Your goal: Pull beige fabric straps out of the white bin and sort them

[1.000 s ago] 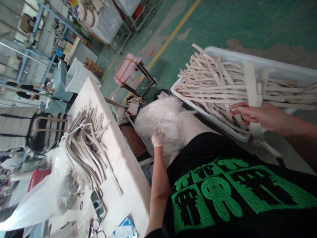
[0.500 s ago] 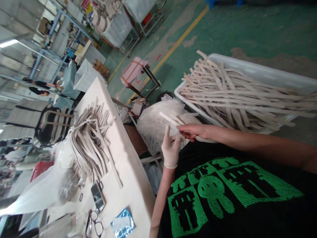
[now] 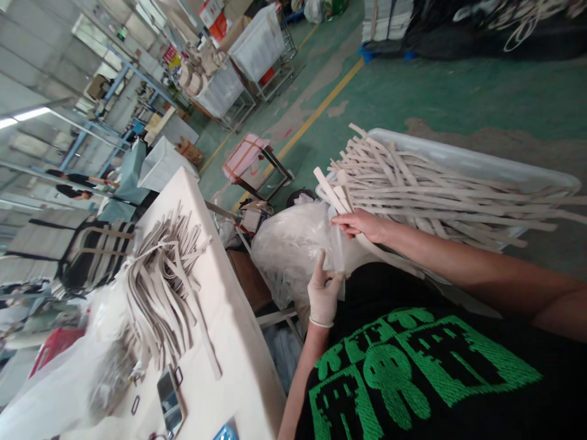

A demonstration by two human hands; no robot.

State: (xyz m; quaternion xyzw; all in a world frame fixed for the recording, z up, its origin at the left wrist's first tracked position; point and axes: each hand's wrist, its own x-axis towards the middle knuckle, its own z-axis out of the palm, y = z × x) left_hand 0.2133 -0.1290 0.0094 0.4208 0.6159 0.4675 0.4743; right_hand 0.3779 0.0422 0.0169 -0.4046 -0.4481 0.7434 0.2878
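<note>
My right hand (image 3: 362,225), bare, is closed around a few beige fabric straps (image 3: 332,190). Their ends stick up past the fingers, and their tails hang down along the forearm. Lower and to the left is my left hand (image 3: 323,296), in a pale glove. Its index finger points up while the thumb and other fingers are bent together. A fold of clear plastic (image 3: 338,247) runs between the two hands; whether the left fingers grip it is hard to see. Behind the hands bulges a clear plastic bag (image 3: 288,244). Many similar straps lie in a white tub (image 3: 458,156) at right.
A white table (image 3: 233,318) on the left carries a bundle of straps (image 3: 160,299), a phone (image 3: 170,400) and small buckles (image 3: 135,404). Beyond it stand a pink-topped stool (image 3: 247,156) and wheeled bins (image 3: 220,91). Another person (image 3: 76,183) is far left.
My right hand has moved up and away from my left hand, with the straps raised. The left fingers have drawn closer together. The view has tilted upward.
</note>
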